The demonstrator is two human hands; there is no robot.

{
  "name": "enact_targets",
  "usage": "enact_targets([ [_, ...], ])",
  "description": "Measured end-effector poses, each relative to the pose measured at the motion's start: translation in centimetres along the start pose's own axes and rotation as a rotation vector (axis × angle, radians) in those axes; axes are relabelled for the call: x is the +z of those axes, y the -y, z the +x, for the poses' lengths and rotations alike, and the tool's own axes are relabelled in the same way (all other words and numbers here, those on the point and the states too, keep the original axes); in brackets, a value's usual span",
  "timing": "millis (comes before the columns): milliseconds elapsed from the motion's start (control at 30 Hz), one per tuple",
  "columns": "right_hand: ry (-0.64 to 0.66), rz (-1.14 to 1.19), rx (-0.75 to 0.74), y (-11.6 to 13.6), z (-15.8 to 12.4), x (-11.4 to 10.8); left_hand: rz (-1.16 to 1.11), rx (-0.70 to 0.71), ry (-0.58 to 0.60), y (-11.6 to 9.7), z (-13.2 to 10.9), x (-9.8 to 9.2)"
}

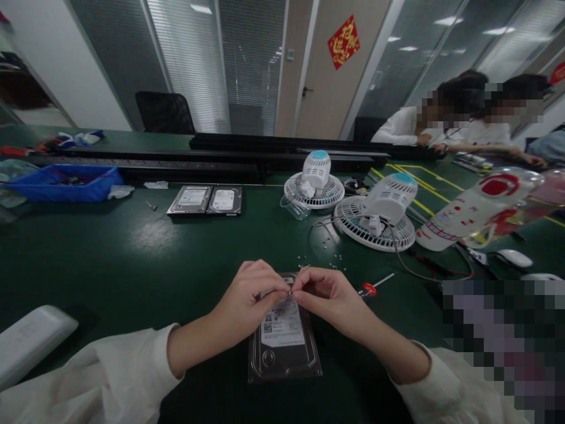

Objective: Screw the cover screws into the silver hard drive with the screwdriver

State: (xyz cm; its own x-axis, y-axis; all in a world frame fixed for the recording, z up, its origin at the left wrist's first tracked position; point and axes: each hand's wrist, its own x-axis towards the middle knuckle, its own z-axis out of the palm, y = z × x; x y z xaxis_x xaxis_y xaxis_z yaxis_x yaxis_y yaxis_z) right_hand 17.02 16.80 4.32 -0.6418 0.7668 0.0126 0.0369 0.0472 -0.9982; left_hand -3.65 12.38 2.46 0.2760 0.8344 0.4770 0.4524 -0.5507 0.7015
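Observation:
A hard drive (283,353) lies on the green table in front of me, label side up. Above its far end, my left hand (260,290) and my right hand (329,294) meet with thumbs and forefingers pinched together. Between the fingertips shows a tiny shiny screw (291,292); both hands are closed at it. Just beyond the right hand, several loose small screws (335,257) are scattered on the table. A screwdriver (369,289) with a red handle rests beside the right hand, partly hidden behind it.
Two more hard drives (226,200) lie side by side farther back. At left are a blue bin (73,184) and a white object (33,338). Two white fans (375,221), a cable and large bottles (477,206) stand at right. Two people sit across the table.

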Motion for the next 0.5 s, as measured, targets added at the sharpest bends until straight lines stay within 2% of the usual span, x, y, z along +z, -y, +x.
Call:
enact_targets([
  [500,-0.025,-0.216,0.104,0.72,-0.02,-0.06,0.149,0.030,0.028,-0.07,-0.03,0.26],
])
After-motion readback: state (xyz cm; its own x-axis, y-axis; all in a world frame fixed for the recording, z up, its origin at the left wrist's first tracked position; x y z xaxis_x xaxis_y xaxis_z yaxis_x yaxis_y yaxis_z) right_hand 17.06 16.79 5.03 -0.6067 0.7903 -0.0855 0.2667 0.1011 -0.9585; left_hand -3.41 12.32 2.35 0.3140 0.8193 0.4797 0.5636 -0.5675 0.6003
